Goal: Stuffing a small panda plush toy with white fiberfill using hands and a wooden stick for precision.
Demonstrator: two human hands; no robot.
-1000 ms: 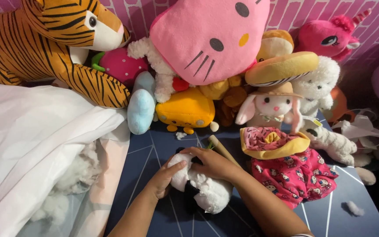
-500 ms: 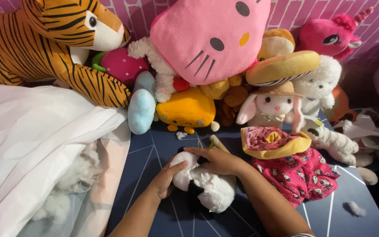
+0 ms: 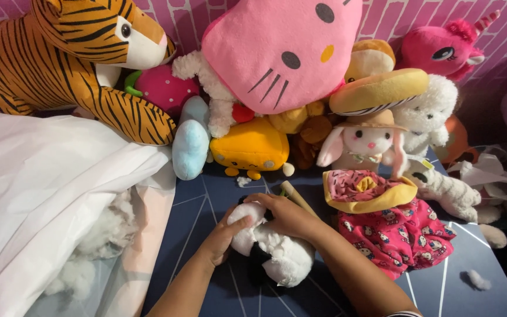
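Observation:
A small white and black plush toy (image 3: pixel 277 253) lies on the dark blue mat (image 3: pixel 206 205) in front of me. My left hand (image 3: pixel 225 235) grips its left side, thumb pressed on the white fur. My right hand (image 3: pixel 289 214) lies over the top of the toy, fingers curled into it. A tan wooden stick (image 3: pixel 296 197) pokes out just behind my right hand; whether the fingers hold it is hidden.
A heap of plush toys fills the back: tiger (image 3: pixel 71 58), pink cat head (image 3: pixel 283 50), yellow block toy (image 3: pixel 250 147), rabbit in hat (image 3: pixel 365 144), pink unicorn (image 3: pixel 447 50). A white sack (image 3: pixel 42 194) spilling white stuffing (image 3: pixel 104 235) lies left. Pink patterned fabric (image 3: pixel 397 232) lies right.
Both hands have shifted slightly on the white and black plush toy, my right hand pressing further over its top. The toys behind have not moved.

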